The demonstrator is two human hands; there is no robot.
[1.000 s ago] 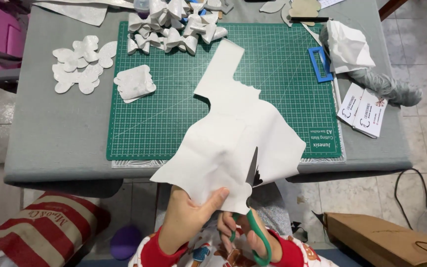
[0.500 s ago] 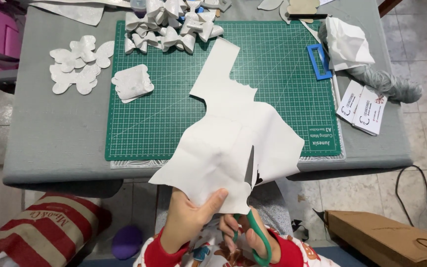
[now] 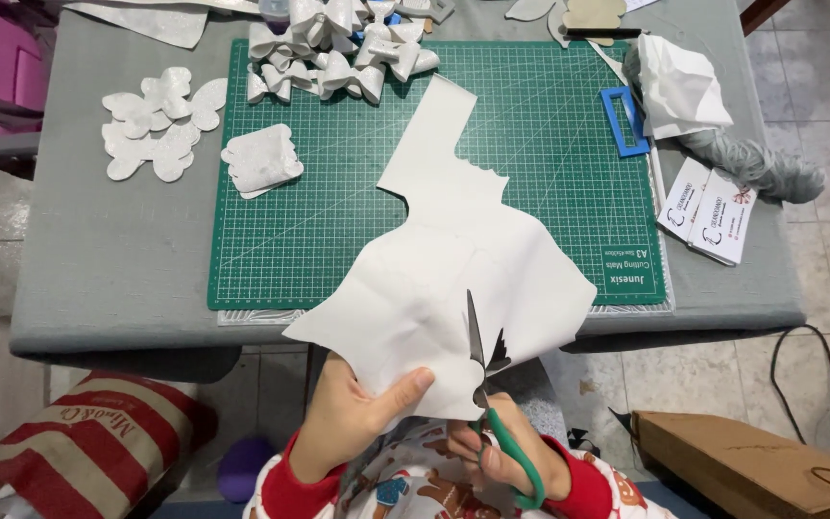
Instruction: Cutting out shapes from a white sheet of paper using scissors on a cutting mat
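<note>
- At 6 o'clock of the view, just past the near edge of the grey table [image 3: 79,288], you hold a large white sheet [image 3: 434,288] in front of your body.
- Your left hand [image 3: 353,423] pinches the sheet's near edge at 7 o'clock, thumb on top and pressed flat, the other fingers hidden beneath. This grip appears to keep the material taut beside the cut.
- Your right hand [image 3: 506,457] works the green-handled scissors [image 3: 487,404] at 6 o'clock, fingers curled through the loops. The blades stand partly apart, biting into the sheet from its near edge.
- The scissors point toward 12 o'clock, tilted slightly left; their long axis runs nearly straight away from you.
- The sheet's long axis runs from 6 o'clock up toward 12 o'clock. Its narrow far end lies over the green cutting mat [image 3: 338,192]; its wide near end overhangs the table edge.
- A small dark notch shows just right of the blades, where material is already cut out.
- At 11 o'clock, well apart from the hands, lie white butterfly-shaped cutouts [image 3: 156,120]; at 12 o'clock sits a heap of white bows [image 3: 338,53].
</note>
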